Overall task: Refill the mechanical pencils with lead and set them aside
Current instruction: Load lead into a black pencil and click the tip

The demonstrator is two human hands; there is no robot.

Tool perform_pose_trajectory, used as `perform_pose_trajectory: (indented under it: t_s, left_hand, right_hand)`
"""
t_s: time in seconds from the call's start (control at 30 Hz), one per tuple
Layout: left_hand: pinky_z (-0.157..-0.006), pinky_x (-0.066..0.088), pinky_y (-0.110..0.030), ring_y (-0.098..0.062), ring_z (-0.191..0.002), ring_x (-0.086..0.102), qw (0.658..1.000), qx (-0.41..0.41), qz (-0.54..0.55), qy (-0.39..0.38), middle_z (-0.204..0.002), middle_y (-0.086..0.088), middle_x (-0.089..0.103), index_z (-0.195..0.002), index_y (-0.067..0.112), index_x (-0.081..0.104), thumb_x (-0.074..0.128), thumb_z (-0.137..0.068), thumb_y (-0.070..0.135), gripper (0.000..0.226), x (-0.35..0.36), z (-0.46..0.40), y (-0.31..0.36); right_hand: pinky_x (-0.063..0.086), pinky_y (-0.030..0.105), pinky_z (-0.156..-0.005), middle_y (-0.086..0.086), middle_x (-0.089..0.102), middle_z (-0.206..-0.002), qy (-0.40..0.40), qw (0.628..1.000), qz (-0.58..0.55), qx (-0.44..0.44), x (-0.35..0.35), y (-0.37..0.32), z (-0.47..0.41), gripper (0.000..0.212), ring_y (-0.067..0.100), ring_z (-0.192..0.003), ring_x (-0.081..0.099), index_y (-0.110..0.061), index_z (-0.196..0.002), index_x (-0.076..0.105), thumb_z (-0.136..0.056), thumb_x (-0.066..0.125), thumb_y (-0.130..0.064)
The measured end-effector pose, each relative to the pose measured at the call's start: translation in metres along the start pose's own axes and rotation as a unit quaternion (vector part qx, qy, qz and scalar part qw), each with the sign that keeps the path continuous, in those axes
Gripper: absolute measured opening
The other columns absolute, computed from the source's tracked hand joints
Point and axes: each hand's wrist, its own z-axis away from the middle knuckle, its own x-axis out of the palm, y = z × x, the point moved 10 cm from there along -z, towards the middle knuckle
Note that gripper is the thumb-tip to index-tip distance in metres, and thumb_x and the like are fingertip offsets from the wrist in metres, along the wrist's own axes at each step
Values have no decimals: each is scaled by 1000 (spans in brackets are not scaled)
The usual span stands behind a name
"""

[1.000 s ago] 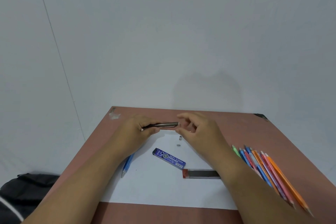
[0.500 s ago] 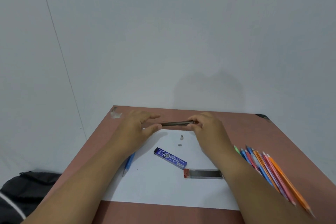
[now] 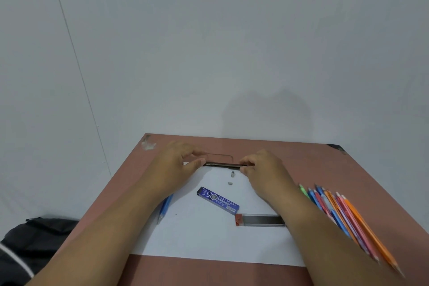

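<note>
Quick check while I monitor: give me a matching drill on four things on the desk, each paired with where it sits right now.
Things:
1. dark pencil
2. blue lead case
3. blue pencil
4. coloured pencils

Places:
A. partly hidden under the left forearm
B. on the table to the right of the white sheet
C. held at its ends between the left hand and the right hand
D. flat on the sheet, between the forearms

Pairs: 1-C, 2-D, 3-A, 4-B
</note>
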Motion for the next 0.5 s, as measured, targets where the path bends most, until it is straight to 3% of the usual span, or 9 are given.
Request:
perform_pose_trajectory:
  t_s: [0.07, 0.13, 0.23, 0.33, 0.4, 0.5]
  left_hand:
    - [-89, 39, -18, 4, -109, 51, 1000, -4, 1, 3, -101, 27, 66, -103, 44, 73, 68, -93, 39, 12, -2, 0, 2]
    - [-83, 37, -9, 9, -103, 52, 1000, -5, 16, 21, -95, 27, 65, -103, 41, 74, 68, -95, 33, 13, -7, 1, 7]
    - [-75, 37, -2, 15, -90, 54, 996, -5, 45, 77, -89, 28, 64, -105, 28, 77, 68, -95, 20, 16, -20, 3, 11]
    - [-73, 40, -9, 8, -81, 56, 993, -20, 62, 97, -89, 25, 67, -103, 31, 77, 67, -96, 18, 18, -24, 3, 7]
    - [-73, 40, -13, 5, -80, 55, 993, -27, 57, 100, -88, 22, 67, -103, 34, 76, 67, -96, 18, 20, -25, 3, 4]
    - [-70, 38, -10, 3, -78, 55, 992, -35, 62, 100, -85, 19, 66, -101, 38, 75, 67, -96, 17, 23, -24, 4, 1]
  right_hand:
    - [41, 25, -85, -7, 57, -103, 24, 999, -20, -20, -9, -9, 3, 17, 14, -104, 56, -27, -109, 76, -98, 64, -28]
    - [46, 24, -82, -14, 59, -97, 39, 997, -53, -44, -18, -24, 8, 10, 7, -95, 59, -30, -99, 76, -95, 67, -30]
    - [50, 25, -75, -17, 62, -89, -28, 996, -45, -66, -14, -48, 21, 11, 0, -83, 60, -34, -88, 75, -85, 75, -44]
    - [46, 22, -71, -20, 62, -96, -150, 986, 33, -58, 6, -61, 39, 38, -1, -87, 59, -36, -102, 74, -76, 74, -63]
    - [49, 23, -75, -21, 60, -99, -188, 978, 67, -65, 14, -65, 46, 50, 0, -92, 59, -36, -110, 72, -72, 74, -68]
    - [53, 28, -80, -19, 61, -100, -186, 974, 91, -92, 20, -72, 48, 44, 3, -93, 59, -34, -109, 72, -76, 73, -63]
